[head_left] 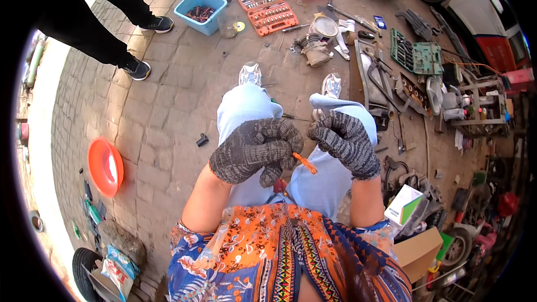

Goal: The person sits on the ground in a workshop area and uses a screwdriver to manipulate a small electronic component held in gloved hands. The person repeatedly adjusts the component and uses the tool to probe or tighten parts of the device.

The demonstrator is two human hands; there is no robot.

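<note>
Both my hands wear dark grey knitted gloves and are held over my lap, close together but apart. My left hand [257,148] is closed, and a short orange strand [305,163], rope-like and frayed at its end, sticks out of its fingers toward the lower right. To the right, my right hand [348,142] has its fingers pinched together above my right knee. Whatever it may hold between the fingertips is hidden. A thin dark rod [296,118] lies on the paving beyond the gap between my hands.
Beyond my feet lie an orange socket set [268,11], a blue basin [200,12] and metal parts [316,49]. Tools and a green case [415,53] crowd the right. A red basin [105,168] sits left. Another person's legs [106,22] stand at upper left.
</note>
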